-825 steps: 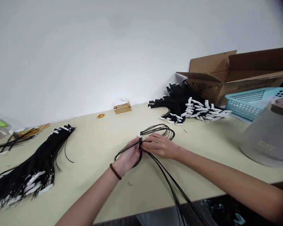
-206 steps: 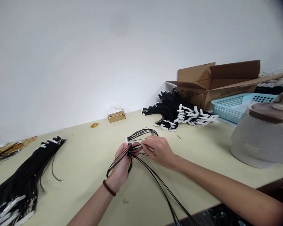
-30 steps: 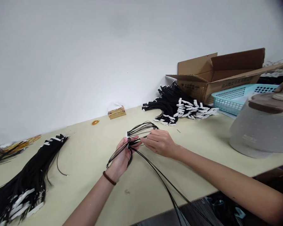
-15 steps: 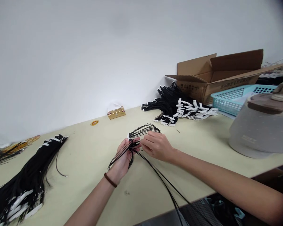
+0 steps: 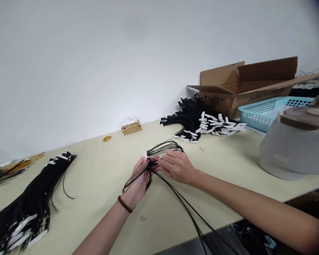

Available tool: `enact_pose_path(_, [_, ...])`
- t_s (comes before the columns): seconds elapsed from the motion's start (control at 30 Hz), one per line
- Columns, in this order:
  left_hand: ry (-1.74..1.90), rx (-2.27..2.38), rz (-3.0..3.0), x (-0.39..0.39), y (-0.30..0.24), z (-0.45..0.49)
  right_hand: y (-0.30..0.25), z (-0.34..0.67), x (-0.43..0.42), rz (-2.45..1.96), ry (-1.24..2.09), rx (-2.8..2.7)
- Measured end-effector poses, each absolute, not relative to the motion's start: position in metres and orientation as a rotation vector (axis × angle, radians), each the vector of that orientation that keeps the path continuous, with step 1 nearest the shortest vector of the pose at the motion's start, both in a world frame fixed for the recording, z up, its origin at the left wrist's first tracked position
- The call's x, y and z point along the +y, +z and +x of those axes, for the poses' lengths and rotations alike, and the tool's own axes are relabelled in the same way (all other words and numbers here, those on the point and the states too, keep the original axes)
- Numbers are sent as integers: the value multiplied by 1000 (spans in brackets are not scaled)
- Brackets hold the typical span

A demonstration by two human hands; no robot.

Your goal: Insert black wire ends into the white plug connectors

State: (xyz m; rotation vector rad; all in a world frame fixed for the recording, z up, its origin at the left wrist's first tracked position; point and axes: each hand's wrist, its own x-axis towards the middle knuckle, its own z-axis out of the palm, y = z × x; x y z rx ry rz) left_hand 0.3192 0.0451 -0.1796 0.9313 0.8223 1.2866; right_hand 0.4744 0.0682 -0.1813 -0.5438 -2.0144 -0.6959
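I see soft, fairly bright light spread evenly over the white wall (image 5: 95,71) behind the gold tissue box (image 5: 132,129), whose foil glints. In front of the box, my left hand (image 5: 138,182) casts only a faint, soft-edged shadow on the tabletop (image 5: 101,170). Far right of the box, the pitcher (image 5: 289,148) looks stretched, its lettering blurred; the corner above darkens.

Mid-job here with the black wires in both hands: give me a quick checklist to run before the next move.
1. Left hand holding the black wires: ok.
2. Right hand closed on the wires: ok.
3. Which strands the right fingers pinch: cannot tell, too small.
4. Wires seated in the white connector: cannot tell.
5. Long wire tails kept on the table: not ok, they hang past the front edge.
6. Grey lidded container apart from both hands: ok.
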Motion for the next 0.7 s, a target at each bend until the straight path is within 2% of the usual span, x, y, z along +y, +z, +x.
enact_pose_path(0.7, [1286, 836, 963, 45, -178, 321, -185, 474, 68, -564, -638, -2044])
